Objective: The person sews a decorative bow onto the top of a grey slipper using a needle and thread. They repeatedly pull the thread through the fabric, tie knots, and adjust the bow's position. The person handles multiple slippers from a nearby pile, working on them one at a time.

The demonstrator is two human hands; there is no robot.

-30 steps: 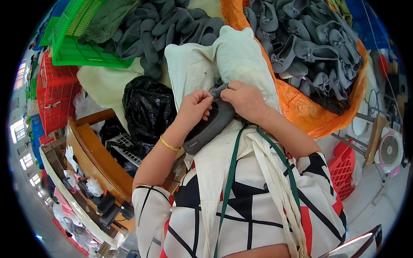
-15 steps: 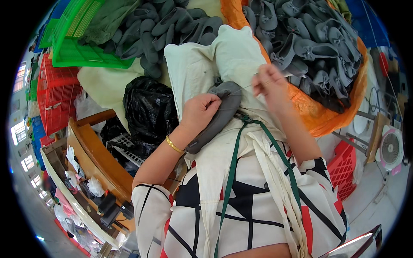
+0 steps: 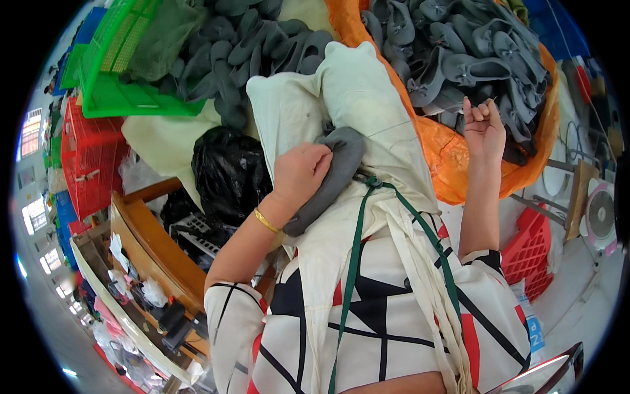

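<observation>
A grey fabric flat shoe (image 3: 342,152) rests across my lap on the pale apron (image 3: 367,85). My left hand (image 3: 303,172) is closed around its side, thumb and fingers pinching the upper. Out to the right, over the rim of the orange sack, my right hand (image 3: 484,130) is raised with its fingertips pinched. A thin sliver that looks like a needle shows at those fingertips. A fine thread (image 3: 397,125) stretches from the shoe toward the right hand; part of it is too faint to follow.
An orange sack (image 3: 443,161) full of grey shoes (image 3: 476,69) stands at the far right. More shoes (image 3: 226,62) are heaped beside a green crate (image 3: 141,105). A black plastic bag (image 3: 226,174), a wooden bench (image 3: 154,243) and a red crate (image 3: 528,246) flank me.
My right hand has swung away to the right, from near the shoe to over the orange sack. My left hand keeps its hold on the shoe, which has turned slightly.
</observation>
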